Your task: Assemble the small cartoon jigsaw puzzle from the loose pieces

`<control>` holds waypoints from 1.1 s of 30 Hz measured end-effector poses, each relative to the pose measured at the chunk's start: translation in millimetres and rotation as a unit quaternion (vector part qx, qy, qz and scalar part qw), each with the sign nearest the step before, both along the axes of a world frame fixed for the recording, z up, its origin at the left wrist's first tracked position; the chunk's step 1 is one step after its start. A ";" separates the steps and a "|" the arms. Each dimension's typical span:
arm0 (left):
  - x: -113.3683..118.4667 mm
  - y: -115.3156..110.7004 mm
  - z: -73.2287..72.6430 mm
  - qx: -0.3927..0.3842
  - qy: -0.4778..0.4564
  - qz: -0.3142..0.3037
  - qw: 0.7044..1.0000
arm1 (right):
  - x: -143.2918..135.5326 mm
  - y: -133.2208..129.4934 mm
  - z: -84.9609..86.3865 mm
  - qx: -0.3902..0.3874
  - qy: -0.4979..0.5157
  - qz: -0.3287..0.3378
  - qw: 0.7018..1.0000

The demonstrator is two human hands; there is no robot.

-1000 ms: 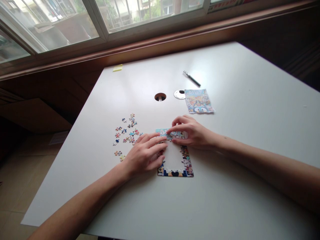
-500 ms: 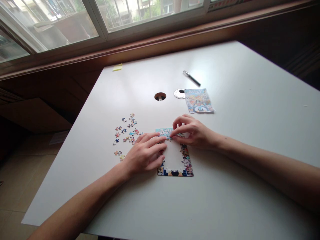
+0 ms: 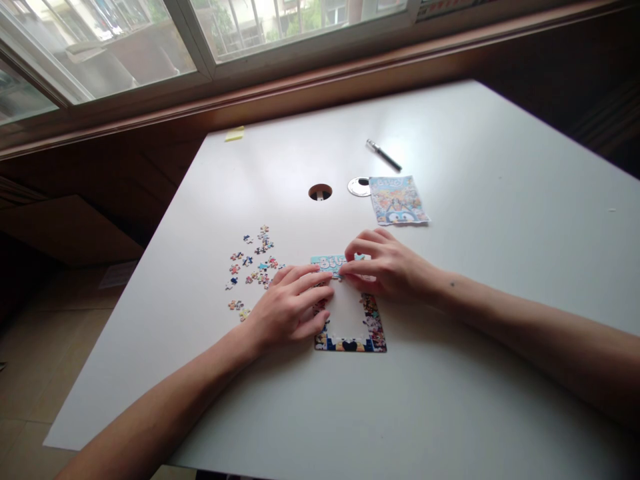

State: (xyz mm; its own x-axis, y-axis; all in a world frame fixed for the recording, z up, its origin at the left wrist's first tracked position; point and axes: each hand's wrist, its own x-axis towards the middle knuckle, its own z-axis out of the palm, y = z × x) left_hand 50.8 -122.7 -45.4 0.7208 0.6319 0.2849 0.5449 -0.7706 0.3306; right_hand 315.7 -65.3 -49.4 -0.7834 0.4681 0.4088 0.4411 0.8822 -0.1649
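Note:
A jigsaw puzzle (image 3: pixel 375 325) lies on the white table as a frame of joined pieces around a bare middle. Its top strip is light blue with white lettering. My left hand (image 3: pixel 295 303) rests over the left side of the puzzle, fingers spread and fairly flat. At the upper right part, my right hand (image 3: pixel 383 263) is closed in a pinch, thumb and index fingertips down on a puzzle piece of the top strip, mostly hidden by the fingers. Loose puzzle pieces (image 3: pixel 263 267) are scattered left of the puzzle, beyond my left hand.
A creased picture sheet (image 3: pixel 397 200) lies behind my right hand, partly over a round silver cover (image 3: pixel 358 187). Left of that is a round cable hole (image 3: pixel 321 193). A dark pen (image 3: pixel 384 155) and a yellow sticky note (image 3: pixel 235 134) lie farther back, towards the window.
My right hand has shifted and turned slightly, with its pinch still at the puzzle's top strip. My left hand stays where it was.

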 end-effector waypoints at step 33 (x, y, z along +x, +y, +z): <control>1.9 -1.7 -1.3 0.032 0.014 -0.005 0.999 | -2.3 -10.4 40.2 -0.072 -0.084 -0.144 0.983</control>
